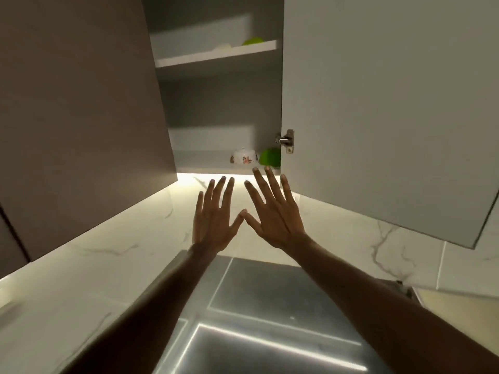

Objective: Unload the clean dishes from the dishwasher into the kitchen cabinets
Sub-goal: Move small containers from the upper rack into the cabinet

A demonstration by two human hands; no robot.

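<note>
Both my hands are raised in front of an open wall cabinet [221, 109], fingers spread and straight, holding nothing. My left hand [216, 220] and my right hand [272, 211] touch at the thumb tips, just below the cabinet's bottom edge. On the lower shelf stand a white floral bowl [243, 157] and a green bowl [270, 157] at the right. The upper shelf [216, 54] carries another green dish [252, 41] and a pale dish [222, 46]. The dishwasher is out of view.
The right cabinet door [378, 103] swings open toward me, its hinge [286, 140] near my right fingertips. The left door [81, 117] is also open. A steel sink [270, 333] lies below my arms, with a marble backsplash [135, 238] lit from under the cabinet.
</note>
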